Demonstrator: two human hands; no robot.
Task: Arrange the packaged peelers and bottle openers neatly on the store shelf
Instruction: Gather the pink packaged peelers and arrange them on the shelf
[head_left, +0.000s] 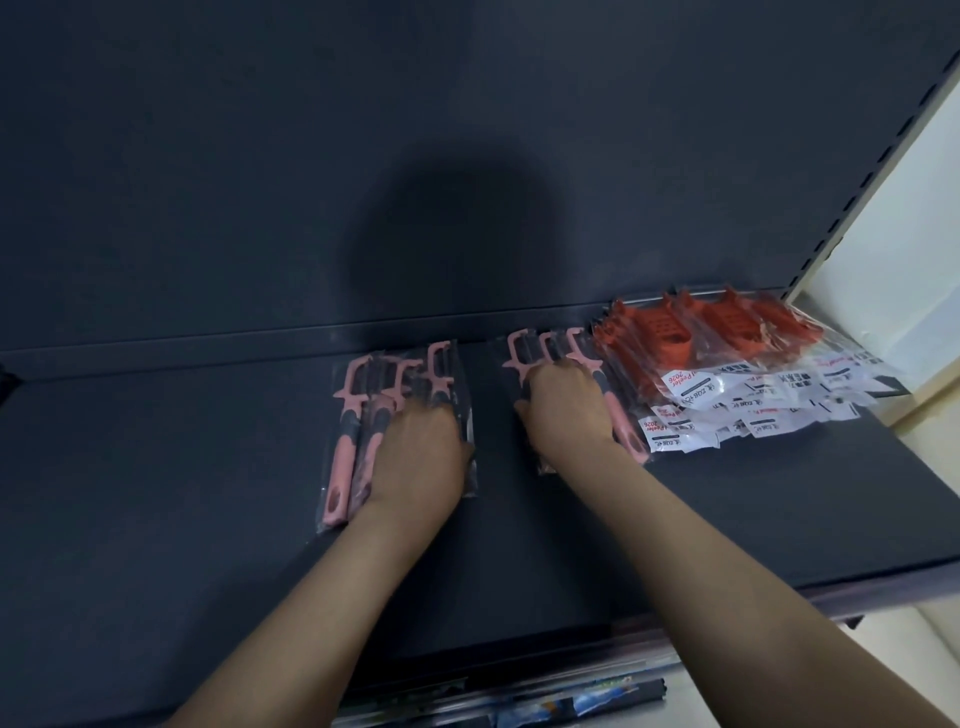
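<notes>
Two small stacks of pink-and-grey tools in clear packets lie side by side on the dark shelf (208, 493). My left hand (415, 457) rests palm down on the left stack (345, 441), fingers over its packets. My right hand (566, 410) presses on the right stack (530, 353), covering most of it. Against that stack's right side lies a fanned row of orange tools (727, 327) in packets with white label cards (691, 395).
The shelf's dark back panel (363, 130) rises behind the packets. A slotted upright (878, 171) and a pale wall bound the right end. Printed packages (561, 706) show on a lower level under the shelf's front edge.
</notes>
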